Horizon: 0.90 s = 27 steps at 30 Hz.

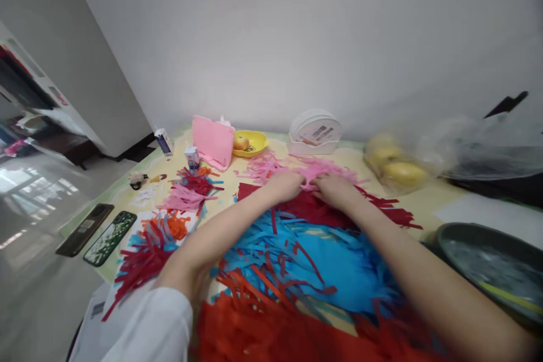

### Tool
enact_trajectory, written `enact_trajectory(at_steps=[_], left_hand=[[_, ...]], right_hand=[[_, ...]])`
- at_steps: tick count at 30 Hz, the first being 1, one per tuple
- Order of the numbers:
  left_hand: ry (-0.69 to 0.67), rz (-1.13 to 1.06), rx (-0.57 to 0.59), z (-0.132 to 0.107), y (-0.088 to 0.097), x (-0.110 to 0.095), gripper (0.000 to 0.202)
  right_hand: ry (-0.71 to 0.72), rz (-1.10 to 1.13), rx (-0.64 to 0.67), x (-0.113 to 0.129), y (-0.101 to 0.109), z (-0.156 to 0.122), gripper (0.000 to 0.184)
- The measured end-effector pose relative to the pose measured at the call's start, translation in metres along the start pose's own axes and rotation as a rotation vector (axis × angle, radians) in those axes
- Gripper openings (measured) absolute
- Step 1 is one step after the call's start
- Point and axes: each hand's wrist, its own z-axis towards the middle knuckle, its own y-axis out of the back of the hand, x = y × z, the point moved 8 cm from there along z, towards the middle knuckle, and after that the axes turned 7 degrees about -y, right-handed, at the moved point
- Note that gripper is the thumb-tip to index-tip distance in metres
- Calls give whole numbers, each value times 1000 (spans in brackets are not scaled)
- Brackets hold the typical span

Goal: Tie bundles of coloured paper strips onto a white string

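Note:
Both my arms reach far across the table. My left hand [288,184] and my right hand [337,189] lie side by side, knuckles up, fingers curled down into a heap of pink fringed paper [314,168]. What the fingers grip is hidden under the hands. Nearer to me lie a dark red fringed sheet [382,212], a blue fringed sheet [335,263] and a bright red fringed sheet [263,328], overlapping under my forearms.
Piles of red, pink and orange strips [186,192] lie left. Two phones [99,232] rest by the left edge. At the back stand a pink case [212,141], a yellow bowl with fruit [251,142], a white holder [314,133] and bagged fruit [396,167]. A dark basin [492,266] sits right.

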Motion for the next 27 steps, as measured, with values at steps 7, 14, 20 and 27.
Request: enact_trajectory(at_steps=[7,14,20,27], left_hand=[[80,-97,114,45,-32,13,32],[149,-142,176,47,-42,28,30],[170,-165,160,51,-43,34,36],[177,-178,137,47,-38,33,30]], right_hand=[[-67,-60,31,-23,-3,0,30],[-124,-14,34,-37,-4,10,33],[-186,42,37,-43,-6,14,28],[-199,128,49,-49,-7,13,23]])
